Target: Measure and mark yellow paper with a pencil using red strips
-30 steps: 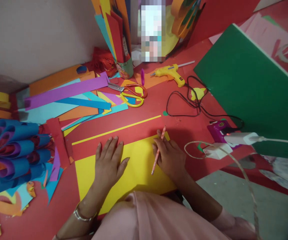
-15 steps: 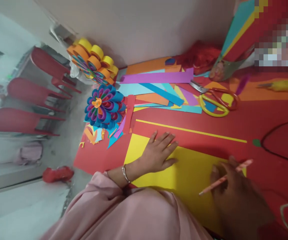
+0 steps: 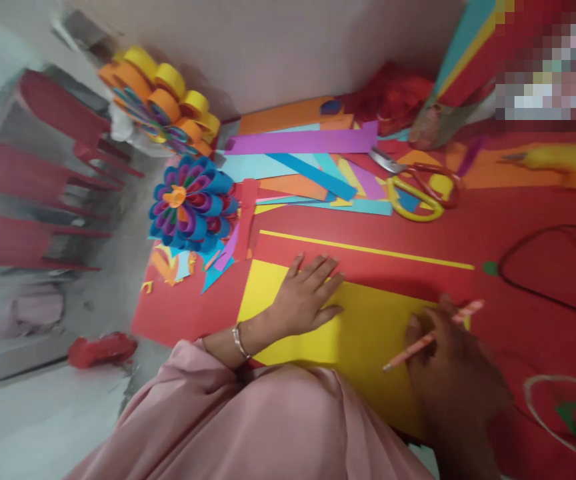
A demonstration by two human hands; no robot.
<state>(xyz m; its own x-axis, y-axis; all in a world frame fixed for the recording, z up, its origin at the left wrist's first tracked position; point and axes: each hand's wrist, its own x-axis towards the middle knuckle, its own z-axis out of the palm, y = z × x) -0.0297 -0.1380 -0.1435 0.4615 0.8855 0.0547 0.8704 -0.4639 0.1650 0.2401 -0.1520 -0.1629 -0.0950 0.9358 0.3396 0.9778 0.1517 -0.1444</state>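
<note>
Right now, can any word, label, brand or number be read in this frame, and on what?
None can be read.
The printed cup at the back is too blurred.
The pencil in the right hand shows no legible print.
The yellow sheet under the left hand is blank.

Yellow-handled scissors [image 3: 415,193] lie at one o'clock on the red table [image 3: 468,227], just right of a purple strip [image 3: 301,142] at twelve. A thin yellow strip [image 3: 368,250] crosses the centre. A blue paper flower [image 3: 191,207] sits at ten o'clock, and a black cable [image 3: 543,267] loops at three.
</note>
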